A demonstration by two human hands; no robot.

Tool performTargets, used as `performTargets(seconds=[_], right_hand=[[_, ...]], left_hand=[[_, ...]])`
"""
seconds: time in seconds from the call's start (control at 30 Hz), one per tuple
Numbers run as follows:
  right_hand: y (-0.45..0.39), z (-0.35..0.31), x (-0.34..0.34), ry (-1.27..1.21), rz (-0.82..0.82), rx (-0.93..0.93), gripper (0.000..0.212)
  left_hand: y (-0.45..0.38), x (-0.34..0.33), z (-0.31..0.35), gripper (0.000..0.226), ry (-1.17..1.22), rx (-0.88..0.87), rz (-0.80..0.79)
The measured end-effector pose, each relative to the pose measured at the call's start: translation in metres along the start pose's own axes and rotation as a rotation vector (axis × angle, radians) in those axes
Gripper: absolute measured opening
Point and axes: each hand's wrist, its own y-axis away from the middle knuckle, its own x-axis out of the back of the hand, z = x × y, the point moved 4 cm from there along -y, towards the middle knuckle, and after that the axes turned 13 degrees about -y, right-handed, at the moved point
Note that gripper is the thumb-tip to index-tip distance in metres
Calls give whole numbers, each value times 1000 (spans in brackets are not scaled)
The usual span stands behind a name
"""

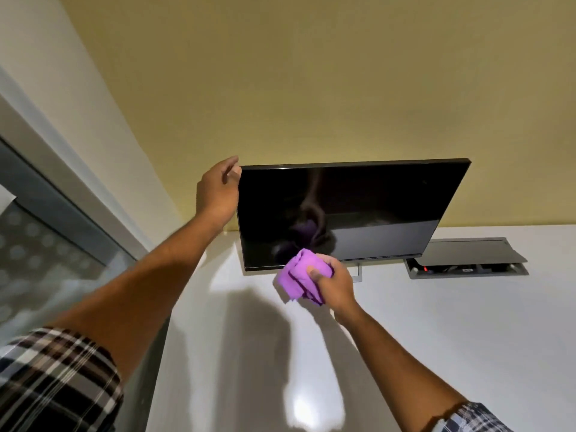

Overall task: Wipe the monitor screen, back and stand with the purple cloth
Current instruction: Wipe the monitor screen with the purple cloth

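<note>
Right fingers [313,273] are bunching the purple cloth [300,277] at the monitor [352,210]'s bottom edge; left fingers [232,171] are curling round its upper-left corner.

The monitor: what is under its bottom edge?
Under the monitor, part of a grey stand shows on the white desk; the purple cloth and right hand hide the rest.

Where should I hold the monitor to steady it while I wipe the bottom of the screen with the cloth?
Probably the upper left corner of the monitor, from its left edge, as the left hand holds it now. The panel is thin and tilted on a slim stand, so gripping the bezel high resists tipping and keeps fingers off the glass. The right hand holds the purple cloth low.
</note>
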Motion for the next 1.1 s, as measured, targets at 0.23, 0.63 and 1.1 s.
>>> performTargets(seconds=[0.23, 0.63, 1.1], right_hand=[[24, -47, 30, -676, -351, -233, 60], [47, -51, 34, -349, -440, -122, 76], [45, -83, 28, -719, -277, -313, 28]], left_hand=[[108, -45, 5, 35, -110, -283, 214], [129, -96, -26, 53, -74, -90, -351], [146, -91, -3, 34, 346, -40, -726]])
